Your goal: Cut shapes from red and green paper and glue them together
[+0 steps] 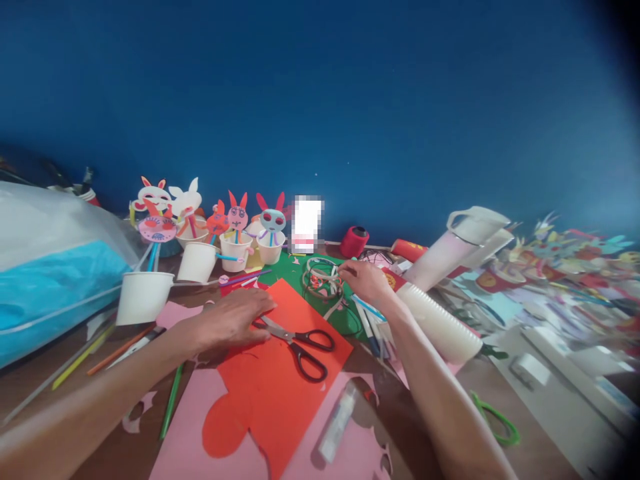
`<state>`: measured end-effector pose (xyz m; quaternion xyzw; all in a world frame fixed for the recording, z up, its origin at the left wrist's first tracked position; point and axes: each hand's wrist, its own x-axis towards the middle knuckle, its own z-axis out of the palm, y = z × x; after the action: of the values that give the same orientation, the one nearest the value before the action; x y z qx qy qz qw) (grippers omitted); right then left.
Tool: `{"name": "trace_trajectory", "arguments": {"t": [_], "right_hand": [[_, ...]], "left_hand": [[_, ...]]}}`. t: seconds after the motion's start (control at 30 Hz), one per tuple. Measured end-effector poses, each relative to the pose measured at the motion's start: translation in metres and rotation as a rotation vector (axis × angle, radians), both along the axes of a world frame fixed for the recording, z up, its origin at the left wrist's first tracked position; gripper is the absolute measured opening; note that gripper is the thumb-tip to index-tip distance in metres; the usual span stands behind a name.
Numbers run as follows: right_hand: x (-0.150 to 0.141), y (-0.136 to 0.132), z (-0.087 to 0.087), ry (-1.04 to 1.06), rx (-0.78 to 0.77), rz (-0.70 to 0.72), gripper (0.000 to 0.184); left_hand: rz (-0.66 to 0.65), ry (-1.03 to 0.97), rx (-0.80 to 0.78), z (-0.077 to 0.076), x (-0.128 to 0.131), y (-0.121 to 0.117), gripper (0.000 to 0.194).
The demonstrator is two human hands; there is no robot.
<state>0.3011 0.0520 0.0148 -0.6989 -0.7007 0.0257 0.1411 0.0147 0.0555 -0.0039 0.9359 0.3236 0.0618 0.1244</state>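
Observation:
My left hand (237,319) rests over the orange paper (295,320), palm down with fingers stretched out. Beside its fingertips lie scissors (295,340) with black handles, their blade tips partly under the hand. My right hand (367,283) is at the edge of a loose coil of thin looped strips (321,277), thumb and finger pinched together on it. This coil sits on a green sheet (345,320). Under the orange paper, whose near end has a rounded cut outline, are pink sheets (200,413). A glue stick (337,423) lies on the pink at the right.
White paper cups (143,298) bearing paper animal faces (159,229) stand at the back left. A stack of cups (440,323) lies on its side beyond my right arm, near a pitcher (450,247). A red thread spool (355,241) is by the blue wall (320,100).

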Motion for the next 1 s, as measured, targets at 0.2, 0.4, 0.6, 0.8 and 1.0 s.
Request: {"name": "trace_trajectory", "arguments": {"t": [0.2,0.4,0.6,0.8,1.0], "right_hand": [[0.004,-0.001,0.005,-0.111,-0.055,-0.011,0.024],[0.004,-0.009,0.01,-0.243,-0.2,0.04,0.019],[-0.007,-0.014,0.006,-0.335,-0.291,0.092,0.014],[-0.014,-0.011,-0.002,-0.337,-0.279,0.172,0.028],[-0.009,-0.006,-0.005,-0.345,-0.21,0.144,0.032]], "left_hand": [[0.129,-0.056,0.106,-0.013,0.007,0.005,0.047],[0.139,-0.095,0.062,-0.023,0.008,0.004,0.048],[0.19,-0.176,0.013,-0.019,0.012,0.004,0.063],[0.285,-0.23,-0.056,-0.026,0.014,0.009,0.062],[0.273,-0.197,0.012,-0.036,0.013,0.011,0.057]]}}
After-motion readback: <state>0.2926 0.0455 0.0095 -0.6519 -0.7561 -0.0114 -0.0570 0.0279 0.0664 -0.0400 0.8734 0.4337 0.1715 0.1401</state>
